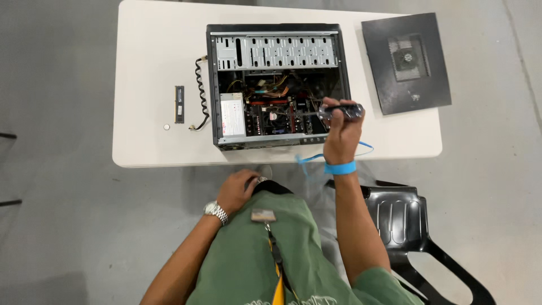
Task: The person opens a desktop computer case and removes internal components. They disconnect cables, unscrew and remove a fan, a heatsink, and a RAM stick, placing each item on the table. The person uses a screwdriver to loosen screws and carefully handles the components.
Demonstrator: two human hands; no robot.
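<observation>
While right hand (341, 133) clamps screwdriver (337, 111) over open computer case (276, 85), I rest left hand (237, 191) on lap, loosely curled, holding nothing; unscrewing step, next needs tip seated square.

A single head-worn camera looks steeply down from well above the white table (147, 85). The table fills the upper frame, the wearer's torso just below it.

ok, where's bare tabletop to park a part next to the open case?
Widest bare patch: the table left of the memory stick and coiled cable. A thin strip runs along the near edge in front of the computer case. Right of the case is crowded: right hand with screwdriver, blue strap, side panel.
</observation>
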